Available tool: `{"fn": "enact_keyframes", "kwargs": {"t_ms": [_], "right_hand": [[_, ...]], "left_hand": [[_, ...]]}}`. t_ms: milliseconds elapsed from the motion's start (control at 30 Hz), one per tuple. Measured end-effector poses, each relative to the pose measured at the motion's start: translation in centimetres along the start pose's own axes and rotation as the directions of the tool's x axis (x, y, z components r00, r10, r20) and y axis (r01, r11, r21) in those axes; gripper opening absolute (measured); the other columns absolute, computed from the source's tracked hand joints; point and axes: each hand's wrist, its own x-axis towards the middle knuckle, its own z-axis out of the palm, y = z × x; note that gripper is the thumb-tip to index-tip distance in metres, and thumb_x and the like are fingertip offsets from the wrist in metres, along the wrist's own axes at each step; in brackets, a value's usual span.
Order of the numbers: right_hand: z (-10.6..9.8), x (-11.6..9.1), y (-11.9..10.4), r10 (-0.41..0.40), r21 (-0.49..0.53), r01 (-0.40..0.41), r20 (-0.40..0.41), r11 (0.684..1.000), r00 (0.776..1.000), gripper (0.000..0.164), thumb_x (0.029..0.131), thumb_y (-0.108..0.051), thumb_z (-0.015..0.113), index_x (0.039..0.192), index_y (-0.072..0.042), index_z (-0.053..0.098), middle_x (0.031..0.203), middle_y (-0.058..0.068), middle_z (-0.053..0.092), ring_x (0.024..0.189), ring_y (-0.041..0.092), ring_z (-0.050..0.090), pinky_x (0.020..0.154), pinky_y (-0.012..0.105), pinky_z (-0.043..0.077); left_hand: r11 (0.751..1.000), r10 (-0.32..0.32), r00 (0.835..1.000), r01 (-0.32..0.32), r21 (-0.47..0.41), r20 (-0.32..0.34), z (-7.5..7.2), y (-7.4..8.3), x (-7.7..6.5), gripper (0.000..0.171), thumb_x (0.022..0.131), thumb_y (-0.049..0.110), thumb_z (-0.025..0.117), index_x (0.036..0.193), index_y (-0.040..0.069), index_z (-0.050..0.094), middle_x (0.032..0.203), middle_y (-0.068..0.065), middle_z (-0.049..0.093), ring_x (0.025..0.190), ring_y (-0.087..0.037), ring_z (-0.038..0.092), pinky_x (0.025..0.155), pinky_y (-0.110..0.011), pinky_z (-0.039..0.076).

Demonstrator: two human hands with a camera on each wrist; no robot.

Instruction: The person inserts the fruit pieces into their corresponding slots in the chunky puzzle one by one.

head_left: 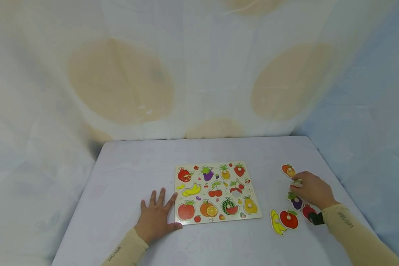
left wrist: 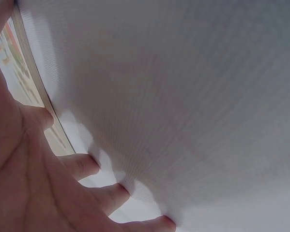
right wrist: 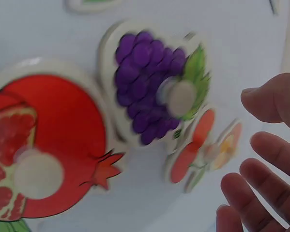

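Seemingly to steady it, the spread left hand (head_left: 156,220) touches the puzzle board (head_left: 232,218) on the counter (head_left: 119,177); past the grape piece (right wrist: 140,72), whose knob (right wrist: 181,98) faces up for pinching, the right hand (head_left: 314,190) hovers by the cherry piece (right wrist: 199,137), fingers parted, empty.

- Pale table (head_left: 126,162) is extending beneath the left fingers (head_left: 161,197) and right fingers (head_left: 300,176).
- White back sheet (head_left: 206,77) is hanging beyond the fingers, displaying tan patches (head_left: 123,81).
- Whitish side sheet (head_left: 26,147) is flanking the left fingers.
- Bluish side sheet (head_left: 369,111) is flanking the right fingers.
- Shade (head_left: 95,148) is gathering beyond and left of the left fingers.
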Motion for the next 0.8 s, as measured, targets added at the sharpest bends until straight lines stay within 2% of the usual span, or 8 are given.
{"fn": "enact_keyframes", "kwargs": {"t_ms": [133,333,567,800], "right_hand": [[0.3,0.0,0.9,0.025,0.008,-0.025,-0.013,1.0,1.0,0.045,0.08,-0.034,0.082,0.11,-0.001,0.072,0.115,0.029,0.063,0.079,0.029,0.062,0.064,0.048,0.056],[0.8,-0.1,1.6,0.06,0.038,-0.06,0.009,0.997,0.998,0.046,0.08,-0.034,0.083,0.109,0.0,0.072,0.111,0.028,0.063,0.081,0.03,0.062,0.066,0.048,0.057],[0.7,-0.1,1.7,0.094,0.056,-0.099,0.075,0.994,0.993,0.053,0.082,-0.036,0.08,0.117,0.002,0.068,0.106,0.025,0.068,0.075,0.025,0.061,0.059,0.039,0.054],[0.8,0.3,1.8,0.087,0.022,-0.091,0.136,0.996,0.987,0.065,0.078,-0.042,0.083,0.122,0.002,0.065,0.106,0.024,0.067,0.079,0.026,0.06,0.061,0.041,0.054]], "left_hand": [[1.0,-0.001,1.0,0.001,0.003,0.002,0.1,-0.1,0.0,0.104,0.071,0.077,0.068,0.156,0.026,0.037,0.158,-0.023,0.027,0.14,-0.055,0.024,0.098,-0.079,0.025],[1.0,0.004,1.0,-0.004,0.008,-0.011,0.5,-0.2,0.2,0.104,0.071,0.078,0.068,0.156,0.026,0.037,0.159,-0.023,0.027,0.14,-0.054,0.024,0.099,-0.079,0.025],[1.0,0.007,0.999,-0.006,0.022,-0.038,1.5,-0.7,0.5,0.106,0.07,0.081,0.066,0.157,0.028,0.034,0.159,-0.022,0.026,0.141,-0.054,0.023,0.098,-0.079,0.025],[1.0,0.003,1.0,-0.003,0.008,-0.008,0.8,-0.3,0.3,0.105,0.071,0.079,0.067,0.156,0.027,0.035,0.159,-0.023,0.026,0.14,-0.054,0.023,0.099,-0.079,0.025]]}}
